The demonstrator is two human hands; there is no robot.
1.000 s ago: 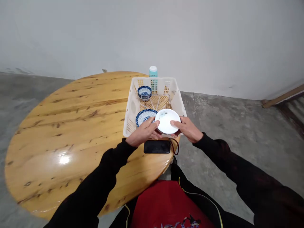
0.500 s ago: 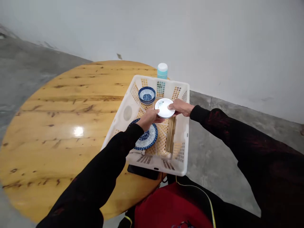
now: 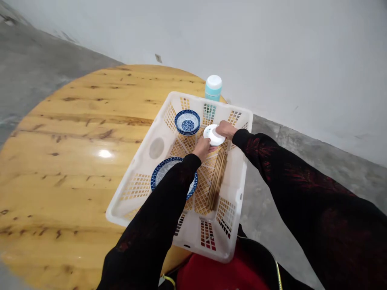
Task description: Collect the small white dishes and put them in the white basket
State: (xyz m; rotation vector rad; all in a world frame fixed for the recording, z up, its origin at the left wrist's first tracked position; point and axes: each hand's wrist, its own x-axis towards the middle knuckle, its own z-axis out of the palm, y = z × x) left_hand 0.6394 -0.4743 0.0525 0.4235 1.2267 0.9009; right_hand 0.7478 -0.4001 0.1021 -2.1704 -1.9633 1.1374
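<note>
Both hands hold a small white dish point(image 3: 214, 135) low over the far end of the white plastic basket point(image 3: 142, 161): the left hand point(image 3: 202, 148) has its fingers closed on the near-left rim and the right hand point(image 3: 225, 129) is curled over the far-right rim. To my eye the dish is best kept level and lowered straight, both hands letting go only once its foot rests on the lattice floor, since I cannot tell whether it already touches. The spot is tight. A stack of small blue-patterned bowls point(image 3: 187, 122) stands just to the left of the dish, and a bundle of wooden chopsticks point(image 3: 217, 179) lies just near of it along the right side, so a tilt either way could knock them. A larger blue-rimmed plate point(image 3: 163, 173) sits nearer, partly under the left sleeve. Behind the basket's far wall stands a teal bottle with a white cap point(image 3: 213, 87), on the round wooden desk point(image 3: 75, 141).
</note>
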